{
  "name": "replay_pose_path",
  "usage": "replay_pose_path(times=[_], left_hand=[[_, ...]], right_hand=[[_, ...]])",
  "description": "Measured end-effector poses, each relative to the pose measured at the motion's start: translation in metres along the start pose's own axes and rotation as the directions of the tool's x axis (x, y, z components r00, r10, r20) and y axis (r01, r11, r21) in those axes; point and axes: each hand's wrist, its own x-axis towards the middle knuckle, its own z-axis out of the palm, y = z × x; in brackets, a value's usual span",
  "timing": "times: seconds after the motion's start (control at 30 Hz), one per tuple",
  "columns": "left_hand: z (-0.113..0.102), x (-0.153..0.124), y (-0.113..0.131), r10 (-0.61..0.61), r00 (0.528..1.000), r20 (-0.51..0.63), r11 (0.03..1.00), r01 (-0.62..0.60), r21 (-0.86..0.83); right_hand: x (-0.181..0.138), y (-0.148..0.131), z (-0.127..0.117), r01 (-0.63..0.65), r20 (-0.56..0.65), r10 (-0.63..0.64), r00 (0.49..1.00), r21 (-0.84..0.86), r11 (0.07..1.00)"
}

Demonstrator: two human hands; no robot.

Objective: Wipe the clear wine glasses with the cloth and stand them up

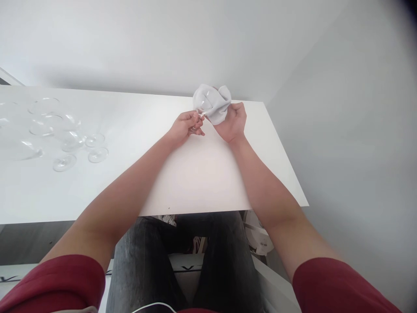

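Observation:
Near the table's far edge, my left hand (186,127) pinches the stem of a clear wine glass (203,103), its other fingers loosely curled below. A light grey cloth (220,105) wraps around the bowl of that glass. My right hand (233,122) is closed around the cloth from the right side, with some of its fingers hidden behind the fabric. Both hands are held above the white table (195,174), close together.
Several clear stemmed glasses (64,162) stand on the table's left part, overlapping in view. A pale wall (163,48) rises behind the table, and another wall (352,143) lies to the right. White items (260,239) sit below the table's right side.

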Motion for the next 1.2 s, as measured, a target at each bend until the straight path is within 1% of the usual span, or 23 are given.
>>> replay_pose_path(times=[0.07,0.13,0.2,0.27,0.4,0.5,0.6,0.67,0.73,0.8,0.87,0.93,1.0,1.07,1.13,1.2], left_hand=[[0.0,0.001,-0.001,0.013,0.999,-0.042,1.0,-0.013,0.016],[0.001,0.001,-0.001,0.012,0.999,-0.036,1.0,-0.012,0.009],[0.001,-0.001,0.002,-0.025,1.0,0.009,0.999,0.025,-0.033],[0.002,-0.003,0.007,-0.098,0.993,0.069,0.99,0.105,-0.097],[-0.002,-0.006,0.016,-0.232,0.956,0.181,0.943,0.266,-0.2],[-0.006,-0.006,0.017,-0.27,0.928,0.255,0.923,0.325,-0.205],[-0.006,-0.006,0.016,-0.243,0.935,0.257,0.939,0.293,-0.177],[-0.004,-0.005,0.015,-0.21,0.956,0.207,0.956,0.246,-0.163],[-0.001,-0.004,0.012,-0.153,0.98,0.128,0.974,0.171,-0.147],[0.0,-0.001,0.008,-0.082,0.995,0.047,0.99,0.087,-0.113],[0.001,0.001,0.002,-0.032,0.999,-0.02,0.999,0.031,-0.045],[0.001,0.002,-0.001,-0.024,0.999,-0.047,0.999,0.026,0.04],[0.0,0.001,-0.003,-0.046,0.999,-0.025,0.994,0.048,0.101],[-0.001,0.0,-0.002,-0.074,0.997,0.029,0.989,0.07,0.13],[-0.002,-0.002,-0.001,-0.098,0.992,0.081,0.986,0.086,0.141],[-0.003,-0.003,0.001,-0.125,0.984,0.126,0.984,0.107,0.14]], right_hand=[[-0.001,0.0,0.001,-0.016,-0.012,0.016,1.0,0.014,1.0],[-0.002,0.0,0.003,-0.021,-0.017,0.021,1.0,0.0,1.0],[-0.003,0.0,0.005,-0.036,-0.013,0.035,0.999,-0.016,0.999],[-0.005,-0.002,0.006,-0.059,-0.014,0.058,0.998,-0.019,0.998],[-0.009,-0.007,0.009,-0.109,-0.008,0.109,0.994,0.011,0.994],[-0.01,-0.009,0.008,-0.147,0.018,0.146,0.989,0.047,0.988],[-0.008,-0.008,0.007,-0.162,0.033,0.161,0.986,0.038,0.986],[-0.006,-0.005,0.007,-0.116,0.039,0.117,0.992,-0.02,0.993],[-0.004,-0.001,0.007,-0.021,0.045,0.026,0.999,-0.109,0.994],[-0.004,0.002,0.008,0.109,0.044,-0.102,0.994,-0.216,0.97],[-0.005,0.003,0.011,0.225,0.037,-0.227,0.973,-0.352,0.909],[-0.007,0.003,0.013,0.294,0.029,-0.32,0.947,-0.48,0.827],[-0.009,0.003,0.014,0.309,0.02,-0.359,0.933,-0.554,0.773],[-0.01,0.004,0.012,0.3,0.013,-0.357,0.934,-0.567,0.767],[-0.008,0.006,0.007,0.275,0.012,-0.318,0.948,-0.533,0.8],[-0.005,0.008,0.001,0.23,0.027,-0.245,0.969,-0.463,0.856]])
